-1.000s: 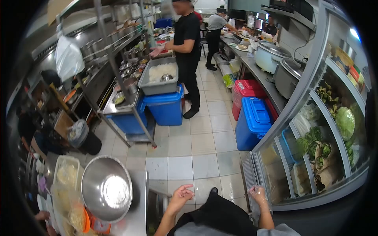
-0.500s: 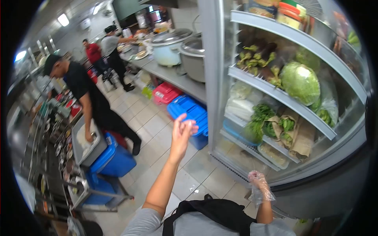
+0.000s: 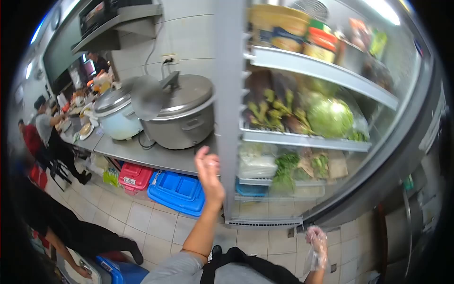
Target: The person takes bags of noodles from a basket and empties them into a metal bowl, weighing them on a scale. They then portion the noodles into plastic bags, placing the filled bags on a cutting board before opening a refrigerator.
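My left hand (image 3: 209,174) is raised in front of the fridge's left edge, fingers apart and slightly bent, with nothing in it. Behind it is a steel counter (image 3: 153,156) with a large grey lidded cooker (image 3: 182,123). My right hand (image 3: 317,238) is low at the right, below the fridge, inside a clear plastic glove (image 3: 316,260) loose at the wrist. Its fingers look curled in, and I cannot see whether anything is inside them. The glass-fronted fridge (image 3: 309,137) holds a wrapped cabbage (image 3: 331,117), eggplants (image 3: 265,92) and leafy greens (image 3: 286,169).
Under the counter stand a blue lidded bin (image 3: 177,191) and a red lidded box (image 3: 135,177). A co-worker in dark clothes (image 3: 61,232) reaches into a grey tub at the lower left. Others work farther back along the counter. Tiled floor (image 3: 156,227) lies ahead.
The view has swung right and up, bringing the cooker and fridge more to the centre. Both hands keep about the same pose; the co-worker now sits lower left in view.
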Available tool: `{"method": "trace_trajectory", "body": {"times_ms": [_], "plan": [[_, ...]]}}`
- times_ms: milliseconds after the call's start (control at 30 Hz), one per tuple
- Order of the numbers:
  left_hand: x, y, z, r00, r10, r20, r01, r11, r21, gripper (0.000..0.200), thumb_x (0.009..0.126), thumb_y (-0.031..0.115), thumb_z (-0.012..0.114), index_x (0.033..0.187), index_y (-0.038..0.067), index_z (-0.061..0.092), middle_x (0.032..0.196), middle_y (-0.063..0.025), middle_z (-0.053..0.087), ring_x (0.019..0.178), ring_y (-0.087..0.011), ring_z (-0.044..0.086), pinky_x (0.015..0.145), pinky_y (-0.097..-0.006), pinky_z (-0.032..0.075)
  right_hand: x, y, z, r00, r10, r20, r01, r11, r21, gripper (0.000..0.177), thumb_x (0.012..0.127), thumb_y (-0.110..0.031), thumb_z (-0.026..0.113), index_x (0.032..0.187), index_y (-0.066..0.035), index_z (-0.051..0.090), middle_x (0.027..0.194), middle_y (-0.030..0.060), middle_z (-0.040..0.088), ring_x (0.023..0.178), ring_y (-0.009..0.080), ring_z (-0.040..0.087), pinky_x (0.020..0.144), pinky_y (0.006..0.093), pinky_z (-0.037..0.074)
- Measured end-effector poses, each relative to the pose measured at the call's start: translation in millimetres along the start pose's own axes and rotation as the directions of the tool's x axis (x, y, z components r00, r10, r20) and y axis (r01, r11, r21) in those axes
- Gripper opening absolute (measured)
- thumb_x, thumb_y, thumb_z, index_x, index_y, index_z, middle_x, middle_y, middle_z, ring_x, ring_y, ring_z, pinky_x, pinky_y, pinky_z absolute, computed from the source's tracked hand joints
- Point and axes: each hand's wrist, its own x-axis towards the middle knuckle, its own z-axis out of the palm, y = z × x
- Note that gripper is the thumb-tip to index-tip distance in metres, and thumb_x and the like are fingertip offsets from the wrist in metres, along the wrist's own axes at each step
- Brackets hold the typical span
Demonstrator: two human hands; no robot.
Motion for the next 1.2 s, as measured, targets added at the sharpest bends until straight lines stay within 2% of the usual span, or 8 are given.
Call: {"method": "trace_trajectory", "body": {"times_ms": [300,467,567,633,833,900,1067,1200], "plan": [[-5.7,3.1,-11.7,0.991,-0.024,0.132,0.007,0.992,0.129,0.037,0.089,0.027,0.043,0.115,0.002,0.036,0.073,-0.0069,0.049,0.067,-0.0162,0.050,0.061,-0.0314,0.040,-73.8,-87.1,85.5,0.994,0.107,-0.018,-0.102,0.981,0.166,0.046,0.079,-0.029,0.062,0.118,-0.011,0.045,0.101,0.0064,0.054,0.085,0.0204,0.053,0.073,0.0313,0.049],[6.5,8.1,-18.0,0.982,-0.041,0.183,0.006,0.982,0.191,0.042,0.089,0.040,0.039,0.106,0.003,0.031,0.066,-0.0102,0.049,0.062,-0.0249,0.051,0.061,-0.0367,0.040,-88.3,-82.1,94.5,0.985,-0.153,0.081,0.061,0.748,0.661,0.032,0.087,-0.024,0.048,0.112,-0.003,0.047,0.089,0.0068,0.053,0.079,0.0183,0.051,0.064,0.0283,0.045],[5.3,8.1,-16.8,0.973,-0.092,0.211,0.053,0.981,0.186,0.044,0.088,0.044,0.038,0.102,0.003,0.029,0.065,-0.0106,0.049,0.061,-0.0257,0.051,0.061,-0.0373,0.040,-108.4,-114.4,134.3,0.806,-0.514,-0.292,0.591,0.695,0.408,0.029,0.089,-0.023,0.043,0.105,0.000,0.047,0.084,0.0075,0.052,0.073,0.0183,0.049,0.054,0.0238,0.042],[6.3,9.0,-16.5,0.976,-0.079,0.205,0.039,0.981,0.192,0.045,0.088,0.045,0.039,0.100,0.003,0.028,0.065,-0.0109,0.048,0.061,-0.0260,0.051,0.061,-0.0376,0.040,-127.8,-148.9,134.5,0.793,-0.601,0.096,0.210,0.418,0.884,0.030,0.088,-0.027,0.043,0.100,0.000,0.047,0.081,0.0075,0.050,0.070,0.0185,0.048,0.053,0.0255,0.039],[-22.2,33.4,-30.9,0.970,-0.084,0.226,0.037,0.978,0.207,0.046,0.088,0.045,0.038,0.102,0.003,0.028,0.064,-0.0112,0.048,0.060,-0.0248,0.050,0.062,-0.0379,0.040,-164.9,-186.2,126.7,0.775,-0.631,-0.022,0.122,0.115,0.986,0.031,0.083,-0.034,0.052,0.097,-0.007,0.050,0.083,0.0089,0.051,0.070,0.0197,0.048,0.061,0.0307,0.041],[-55.0,54.3,-48.6,0.944,-0.098,0.315,0.058,0.989,0.134,0.047,0.088,0.044,0.038,0.105,0.002,0.028,0.065,-0.0117,0.048,0.060,-0.0255,0.050,0.061,-0.0377,0.040,-176.8,-198.7,118.7,0.753,-0.649,-0.112,0.112,-0.041,0.993,0.014,0.072,-0.003,0.061,0.079,-0.005,0.048,0.060,0.0031,0.047,0.049,0.0127,0.048,0.041,0.0235,0.044],[-145.4,91.4,-85.8,0.823,0.031,0.568,0.034,0.994,-0.104,0.042,0.086,0.035,0.041,0.110,0.001,0.031,0.063,-0.0035,0.043,0.058,-0.0136,0.045,0.055,-0.0282,0.037,-193.4,-216.3,84.7,0.297,-0.952,0.066,-0.636,-0.146,0.758,0.009,0.079,-0.007,0.050,0.072,-0.002,0.048,0.055,0.0107,0.048,0.041,0.0155,0.047,0.030,0.0294,0.046],[-151.0,72.1,-112.1,0.671,-0.013,0.741,0.092,0.993,-0.067,0.040,0.085,0.031,0.040,0.113,0.001,0.035,0.063,0.0024,0.040,0.050,-0.0060,0.038,0.045,-0.0211,0.033,-214.8,-219.3,70.3,0.142,-0.962,-0.232,-0.635,-0.268,0.724,0.019,0.086,-0.018,0.046,0.085,0.000,0.051,0.070,0.0114,0.054,0.051,0.0201,0.055,0.037,0.0313,0.049]]}}
